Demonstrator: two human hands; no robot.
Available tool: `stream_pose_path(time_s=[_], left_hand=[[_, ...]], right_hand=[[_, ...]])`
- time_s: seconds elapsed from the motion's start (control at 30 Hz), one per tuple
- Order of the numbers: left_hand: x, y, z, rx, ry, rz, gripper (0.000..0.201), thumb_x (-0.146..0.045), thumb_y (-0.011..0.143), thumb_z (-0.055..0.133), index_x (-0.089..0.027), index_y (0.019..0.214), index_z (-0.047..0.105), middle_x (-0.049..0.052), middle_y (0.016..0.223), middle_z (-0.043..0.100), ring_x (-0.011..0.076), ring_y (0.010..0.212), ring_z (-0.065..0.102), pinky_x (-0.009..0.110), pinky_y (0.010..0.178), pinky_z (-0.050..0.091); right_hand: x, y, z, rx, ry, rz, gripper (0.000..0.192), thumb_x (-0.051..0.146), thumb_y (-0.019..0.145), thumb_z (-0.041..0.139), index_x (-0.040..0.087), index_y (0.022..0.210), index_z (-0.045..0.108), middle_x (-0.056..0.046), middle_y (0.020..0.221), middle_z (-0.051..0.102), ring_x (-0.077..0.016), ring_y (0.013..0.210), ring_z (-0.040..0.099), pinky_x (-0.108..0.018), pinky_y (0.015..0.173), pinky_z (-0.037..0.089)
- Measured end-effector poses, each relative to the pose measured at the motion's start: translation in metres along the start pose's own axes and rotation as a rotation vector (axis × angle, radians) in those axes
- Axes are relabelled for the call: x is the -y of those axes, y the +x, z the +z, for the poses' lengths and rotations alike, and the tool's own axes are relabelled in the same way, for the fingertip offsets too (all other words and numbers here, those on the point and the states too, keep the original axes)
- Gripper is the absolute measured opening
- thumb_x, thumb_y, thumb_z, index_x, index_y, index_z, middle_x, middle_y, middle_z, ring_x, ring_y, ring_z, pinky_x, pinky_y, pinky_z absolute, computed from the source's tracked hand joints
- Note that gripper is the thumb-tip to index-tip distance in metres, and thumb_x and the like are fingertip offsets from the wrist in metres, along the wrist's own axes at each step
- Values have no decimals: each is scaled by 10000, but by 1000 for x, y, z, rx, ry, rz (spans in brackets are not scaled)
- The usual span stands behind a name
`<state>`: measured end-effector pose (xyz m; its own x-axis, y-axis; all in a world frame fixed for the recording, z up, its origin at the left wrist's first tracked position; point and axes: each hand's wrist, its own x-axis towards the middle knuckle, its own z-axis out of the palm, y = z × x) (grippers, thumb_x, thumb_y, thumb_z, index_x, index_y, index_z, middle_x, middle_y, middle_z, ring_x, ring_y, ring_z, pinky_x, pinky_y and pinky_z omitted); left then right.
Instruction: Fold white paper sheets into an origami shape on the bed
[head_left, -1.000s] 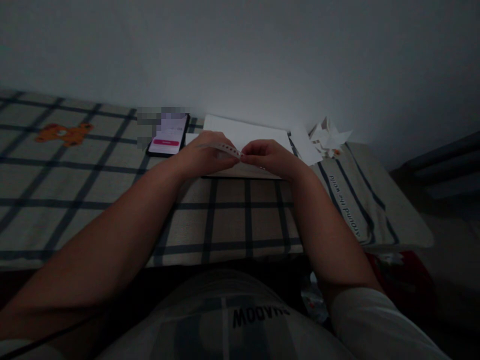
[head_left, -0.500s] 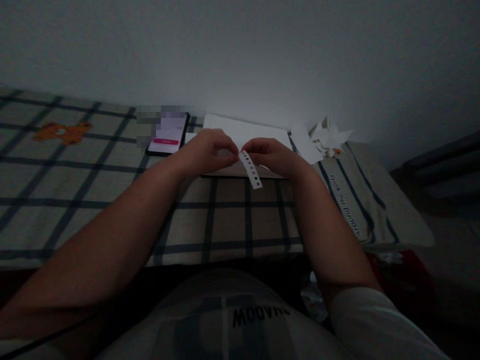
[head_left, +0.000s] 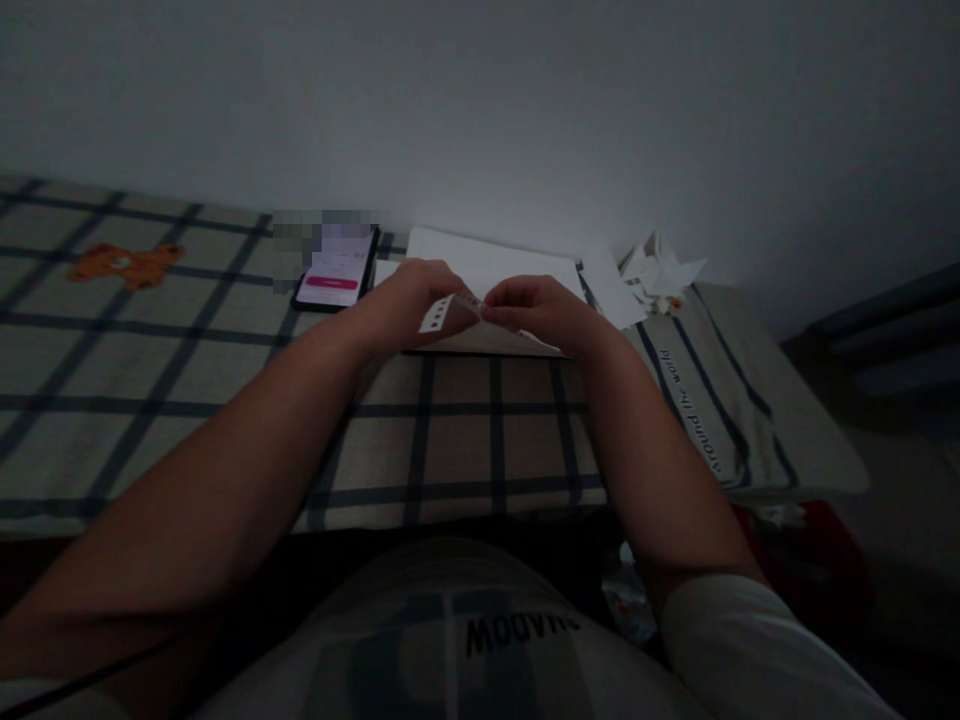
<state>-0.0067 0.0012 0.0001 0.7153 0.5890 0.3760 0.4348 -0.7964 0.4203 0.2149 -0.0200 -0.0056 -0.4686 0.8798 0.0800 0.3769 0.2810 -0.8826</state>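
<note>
A narrow white paper strip (head_left: 437, 314) with a row of punched holes is bent between my two hands. One end lies across the fingers of my left hand (head_left: 421, 300), which pinches the strip near its middle. My right hand (head_left: 541, 308) closes thumb and forefinger on the strip close to the left fingertips. Another length of it shows below the right fingers, partly hidden by them. Both hands are just over the front of a white paper pad (head_left: 487, 257) on the cloth.
A phone (head_left: 330, 275) with a lit screen lies left of the pad. To the right are a loose white sheet (head_left: 611, 285) and folded paper pieces (head_left: 656, 270). The checked tablecloth (head_left: 457, 440) bears an orange bear figure (head_left: 126, 264). A wall stands behind.
The strip's loose end, which hung down to the right below my fingers, now points left over my left hand. Both hands have stayed in about the same place.
</note>
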Motion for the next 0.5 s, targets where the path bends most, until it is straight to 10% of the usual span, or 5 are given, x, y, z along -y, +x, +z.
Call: stream_pose_path(time_s=[0.5], left_hand=[[2, 1, 3, -29, 45, -61, 243, -375, 810, 628, -202, 888, 780, 43, 810, 724, 165, 768, 634, 278, 730, 445]], right_hand=[[0, -1, -1, 30, -18, -91, 276, 421, 821, 671, 151, 880, 677, -32, 811, 644, -149, 765, 535, -288, 684, 420]])
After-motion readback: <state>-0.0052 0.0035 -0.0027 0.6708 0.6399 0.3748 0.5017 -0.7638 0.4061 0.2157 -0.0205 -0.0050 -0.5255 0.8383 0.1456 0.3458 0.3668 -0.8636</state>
